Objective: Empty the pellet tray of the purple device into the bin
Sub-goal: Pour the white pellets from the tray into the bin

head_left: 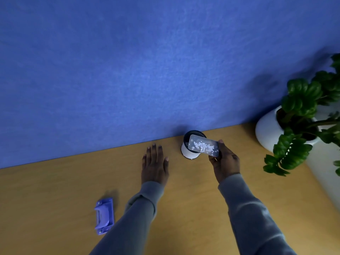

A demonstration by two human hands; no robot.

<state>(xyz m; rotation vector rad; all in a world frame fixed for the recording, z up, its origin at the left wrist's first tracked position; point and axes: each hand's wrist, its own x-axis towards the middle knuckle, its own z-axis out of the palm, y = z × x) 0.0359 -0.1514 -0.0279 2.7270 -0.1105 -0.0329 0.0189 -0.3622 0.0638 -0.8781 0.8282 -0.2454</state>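
My right hand [226,162] grips a clear rectangular pellet tray [211,142] by its near end. Small white pellets [203,146] lie in it. The tray is tilted, its far end over the dark mouth of a small white cylindrical bin [189,150] that stands by the blue wall. Left of the bin, my left hand [155,163] rests flat on the wooden table [55,190] with fingers spread, holding nothing. The purple device [104,216] lies on the table at the lower left, apart from both hands.
A blue felt wall [147,70] rises along the table's far edge. At the right, a white pot [266,129] with a leafy green plant [303,111] stands next to a white surface.
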